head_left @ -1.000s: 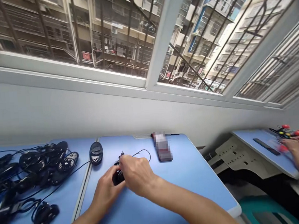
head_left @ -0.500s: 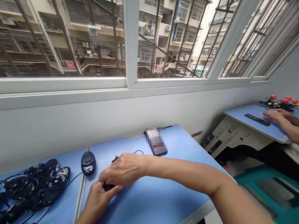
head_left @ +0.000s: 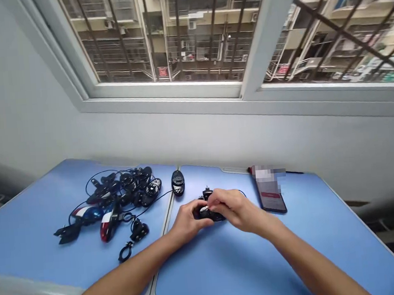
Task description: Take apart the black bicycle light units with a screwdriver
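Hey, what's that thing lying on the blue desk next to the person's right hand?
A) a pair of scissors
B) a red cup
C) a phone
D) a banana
C. A phone lies with its screen up on the blue desk, just past the right hand, which holds a small black object together with the left hand.

Two pale-blue tabletops (head_left: 226,271) are meeting at a seam. The left one is carrying a tangled heap of black corded computer mice (head_left: 126,193), some red-white-blue shelled. The right one is holding a black oval mouse (head_left: 178,182), a thin black cord (head_left: 242,192) and a black smartphone (head_left: 271,200), lying face-up, partly blurred.
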{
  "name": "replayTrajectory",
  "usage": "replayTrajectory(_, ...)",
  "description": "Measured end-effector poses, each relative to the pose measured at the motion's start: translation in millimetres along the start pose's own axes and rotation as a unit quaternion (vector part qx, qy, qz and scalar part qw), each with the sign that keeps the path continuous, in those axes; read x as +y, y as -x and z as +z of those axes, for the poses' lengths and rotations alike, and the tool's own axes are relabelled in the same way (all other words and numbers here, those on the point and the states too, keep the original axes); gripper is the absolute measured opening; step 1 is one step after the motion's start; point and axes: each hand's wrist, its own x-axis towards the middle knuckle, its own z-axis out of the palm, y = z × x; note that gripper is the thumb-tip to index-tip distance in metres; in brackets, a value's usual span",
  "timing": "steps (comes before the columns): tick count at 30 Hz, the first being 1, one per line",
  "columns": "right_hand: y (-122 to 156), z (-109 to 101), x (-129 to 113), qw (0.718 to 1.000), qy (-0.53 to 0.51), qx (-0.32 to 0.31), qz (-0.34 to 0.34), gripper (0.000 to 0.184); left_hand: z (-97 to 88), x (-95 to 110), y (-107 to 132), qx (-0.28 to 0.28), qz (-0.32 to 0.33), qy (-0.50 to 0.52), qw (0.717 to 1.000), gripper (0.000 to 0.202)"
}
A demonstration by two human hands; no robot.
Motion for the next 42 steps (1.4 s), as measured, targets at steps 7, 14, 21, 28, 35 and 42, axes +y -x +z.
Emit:
replayTrajectory(7, -9.9, -12.4, -12.0, 0.993, 0.053, -0.015, 0.105, 0.014, 4.0, -2.2, 3.8, 0.008, 0.011, -0.005, 1.000, 0.037)
replayTrajectory(14, 5.3, 23.6, -11.9, 0.965, 0.053, 0.218, 0.135, 0.004, 5.3, -4.3, 6.9, 0.018, 0.015, -0.013, 1.000, 0.042)
replayTrajectory(21, 9.3, 16.8, -13.4, 0.985, 0.011, 0.152, 0.080, 0.016, 4.4, -4.4, 7.7, 0.017, 0.023, -0.021, 0.999, 0.041)
replayTrajectory(28, 0.2, 10.0, -12.7, 0.998, -0.039, 0.053, 0.014, 0.020, 4.7, -5.8, 6.7, 0.009, 0.052, -0.028, 0.998, 0.033)
replayTrajectory(35, -0.8, 29.7, -11.0, 0.971, 0.059, 0.215, 0.089, 0.013, 5.7, -5.3, 9.0, 0.023, 0.069, -0.045, 0.996, 0.038)
replayTrajectory(42, 0.7, 17.1, -10.4, 0.993, 0.008, 0.121, -0.014, 0.042, 4.6, -6.6, 9.2, 0.011, 0.049, -0.029, 0.998, 0.039)
